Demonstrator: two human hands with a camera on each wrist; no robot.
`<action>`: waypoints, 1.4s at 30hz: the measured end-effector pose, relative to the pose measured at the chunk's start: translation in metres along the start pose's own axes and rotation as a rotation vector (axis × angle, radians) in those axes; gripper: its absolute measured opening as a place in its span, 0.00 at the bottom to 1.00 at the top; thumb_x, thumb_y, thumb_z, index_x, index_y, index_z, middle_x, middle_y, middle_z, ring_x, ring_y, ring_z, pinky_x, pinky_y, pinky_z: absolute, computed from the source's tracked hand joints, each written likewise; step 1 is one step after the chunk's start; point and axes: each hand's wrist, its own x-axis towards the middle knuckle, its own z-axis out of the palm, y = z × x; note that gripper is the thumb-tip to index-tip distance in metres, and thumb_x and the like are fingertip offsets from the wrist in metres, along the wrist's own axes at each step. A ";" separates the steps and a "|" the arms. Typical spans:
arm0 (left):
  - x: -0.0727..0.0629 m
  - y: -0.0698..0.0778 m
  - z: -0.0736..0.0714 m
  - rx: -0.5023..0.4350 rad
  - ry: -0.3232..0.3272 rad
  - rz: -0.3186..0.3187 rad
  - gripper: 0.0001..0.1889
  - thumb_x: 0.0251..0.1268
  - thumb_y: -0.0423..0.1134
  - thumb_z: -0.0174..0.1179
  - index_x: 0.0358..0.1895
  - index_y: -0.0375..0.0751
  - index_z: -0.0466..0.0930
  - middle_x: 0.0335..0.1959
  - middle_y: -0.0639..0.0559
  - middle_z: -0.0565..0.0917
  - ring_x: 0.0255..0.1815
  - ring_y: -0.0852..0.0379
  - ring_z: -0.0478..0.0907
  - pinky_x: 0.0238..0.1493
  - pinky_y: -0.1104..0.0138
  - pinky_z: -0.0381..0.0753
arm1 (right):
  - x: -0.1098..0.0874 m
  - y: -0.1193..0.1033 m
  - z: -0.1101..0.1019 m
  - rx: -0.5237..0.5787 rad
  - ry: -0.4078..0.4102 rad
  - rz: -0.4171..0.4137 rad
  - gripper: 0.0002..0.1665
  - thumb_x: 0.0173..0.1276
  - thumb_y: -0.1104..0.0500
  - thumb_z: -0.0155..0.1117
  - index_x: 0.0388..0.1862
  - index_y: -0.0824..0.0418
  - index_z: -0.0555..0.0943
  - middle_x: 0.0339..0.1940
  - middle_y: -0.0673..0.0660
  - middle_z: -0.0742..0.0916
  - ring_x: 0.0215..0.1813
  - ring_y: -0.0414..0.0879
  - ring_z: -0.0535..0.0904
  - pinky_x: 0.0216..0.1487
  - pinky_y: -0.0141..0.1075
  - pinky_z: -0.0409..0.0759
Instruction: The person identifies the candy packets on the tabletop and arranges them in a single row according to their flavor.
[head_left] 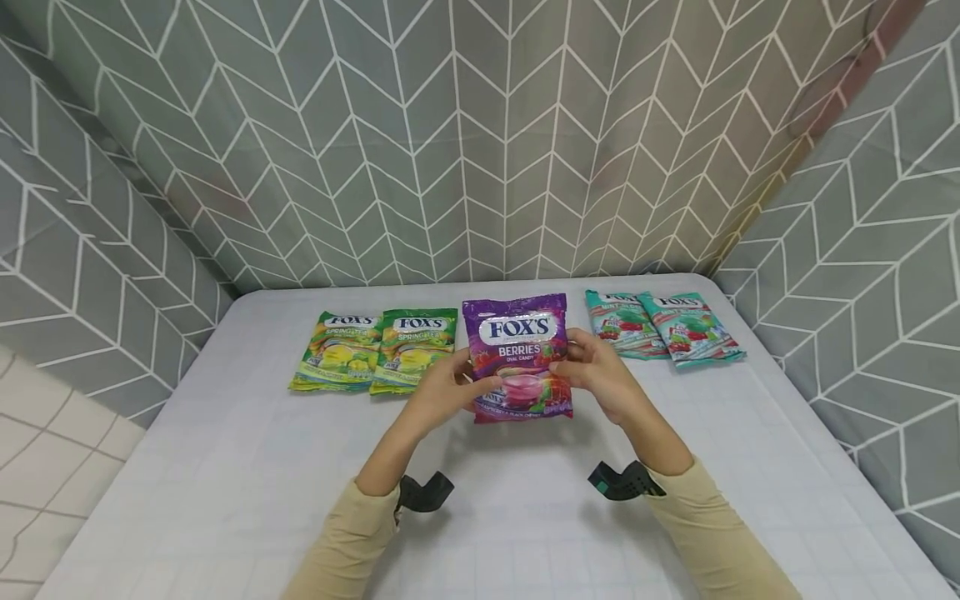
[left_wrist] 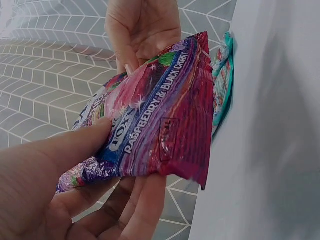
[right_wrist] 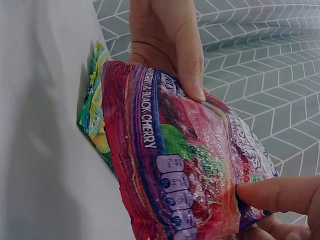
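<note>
A purple and red bag of Fox's Berries candy [head_left: 521, 354] is held up over the middle of the table, its printed front towards the head camera. My left hand [head_left: 444, 387] grips its left side, thumb across the front and fingers behind, as the left wrist view shows with the candy bag [left_wrist: 150, 115]. My right hand [head_left: 603, 379] pinches the right side the same way, thumb on the front. In the right wrist view the bag [right_wrist: 175, 150] tilts, its lower seam towards the table, with a shadow falling on the cloth.
Two green and yellow Spring Tea candy bags [head_left: 341, 352] lie side by side on the left. Two teal mint candy bags [head_left: 693, 327] overlap on the right. A white cloth covers the table [head_left: 517, 533]; a patterned grey curtain [head_left: 495, 150] rises behind its back edge.
</note>
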 end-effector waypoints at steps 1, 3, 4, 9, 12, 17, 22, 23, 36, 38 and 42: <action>0.000 0.000 0.000 -0.002 0.003 0.000 0.25 0.59 0.48 0.68 0.58 0.43 0.77 0.37 0.51 0.82 0.33 0.53 0.78 0.30 0.60 0.83 | 0.000 -0.001 0.000 0.000 -0.001 0.002 0.29 0.66 0.67 0.60 0.66 0.71 0.66 0.58 0.69 0.79 0.52 0.52 0.78 0.53 0.43 0.79; 0.000 0.000 0.000 0.000 0.006 0.002 0.25 0.59 0.48 0.68 0.59 0.43 0.77 0.38 0.51 0.82 0.33 0.53 0.78 0.30 0.60 0.83 | 0.000 -0.001 0.000 -0.004 -0.001 0.005 0.30 0.66 0.67 0.60 0.66 0.71 0.65 0.58 0.69 0.79 0.52 0.53 0.78 0.53 0.43 0.79; 0.000 0.000 0.000 0.000 0.006 0.000 0.25 0.59 0.48 0.68 0.59 0.44 0.77 0.39 0.50 0.82 0.34 0.52 0.78 0.30 0.60 0.84 | -0.001 -0.001 0.001 -0.006 0.000 0.006 0.31 0.66 0.67 0.60 0.66 0.71 0.65 0.58 0.69 0.78 0.52 0.53 0.78 0.53 0.43 0.79; 0.000 0.000 0.000 0.018 0.015 -0.012 0.26 0.59 0.49 0.68 0.59 0.43 0.77 0.39 0.50 0.81 0.35 0.52 0.78 0.30 0.61 0.83 | -0.001 -0.002 0.001 -0.013 0.005 0.006 0.31 0.66 0.67 0.60 0.66 0.72 0.65 0.57 0.70 0.79 0.51 0.53 0.78 0.51 0.42 0.79; 0.000 0.000 0.000 0.027 0.020 -0.022 0.26 0.59 0.50 0.69 0.58 0.43 0.78 0.39 0.50 0.81 0.36 0.52 0.78 0.31 0.59 0.84 | 0.000 -0.001 0.002 -0.013 0.004 0.000 0.29 0.66 0.67 0.60 0.65 0.72 0.66 0.56 0.69 0.79 0.50 0.52 0.78 0.51 0.41 0.80; 0.001 0.000 0.000 0.056 0.022 -0.015 0.25 0.59 0.50 0.68 0.57 0.43 0.78 0.39 0.50 0.80 0.35 0.52 0.77 0.31 0.57 0.83 | 0.000 0.000 0.002 -0.013 -0.001 -0.005 0.28 0.65 0.67 0.59 0.64 0.72 0.67 0.55 0.69 0.80 0.49 0.50 0.78 0.49 0.39 0.80; 0.001 0.000 0.000 0.069 0.019 -0.011 0.25 0.59 0.50 0.68 0.57 0.43 0.78 0.38 0.51 0.81 0.35 0.52 0.77 0.30 0.59 0.83 | -0.001 0.000 0.001 -0.009 -0.008 -0.010 0.29 0.65 0.67 0.59 0.64 0.73 0.66 0.54 0.69 0.80 0.48 0.48 0.79 0.48 0.37 0.80; 0.001 0.000 0.000 0.067 0.018 -0.010 0.25 0.59 0.50 0.68 0.57 0.43 0.79 0.38 0.51 0.81 0.34 0.53 0.77 0.30 0.60 0.83 | 0.000 0.000 0.001 -0.007 -0.009 -0.009 0.29 0.65 0.67 0.59 0.64 0.73 0.66 0.54 0.69 0.80 0.47 0.48 0.79 0.48 0.37 0.80; 0.000 -0.004 0.002 0.054 0.017 -0.019 0.26 0.59 0.50 0.68 0.57 0.41 0.78 0.36 0.50 0.82 0.31 0.54 0.78 0.31 0.56 0.83 | 0.000 0.003 0.001 -0.018 -0.016 0.009 0.30 0.66 0.67 0.60 0.66 0.73 0.65 0.58 0.70 0.77 0.53 0.53 0.77 0.51 0.41 0.80; 0.001 -0.005 0.003 0.056 0.017 -0.022 0.25 0.60 0.49 0.68 0.56 0.40 0.78 0.35 0.50 0.82 0.29 0.54 0.78 0.30 0.57 0.83 | 0.000 0.004 0.001 -0.015 -0.019 0.010 0.30 0.66 0.67 0.60 0.66 0.73 0.65 0.58 0.70 0.78 0.52 0.53 0.78 0.50 0.40 0.80; 0.003 -0.005 0.002 0.085 0.008 -0.035 0.22 0.61 0.49 0.67 0.52 0.37 0.79 0.32 0.49 0.80 0.24 0.55 0.79 0.29 0.60 0.82 | 0.003 0.008 -0.001 -0.010 -0.034 0.016 0.31 0.67 0.66 0.60 0.66 0.73 0.64 0.58 0.70 0.77 0.51 0.51 0.78 0.50 0.39 0.80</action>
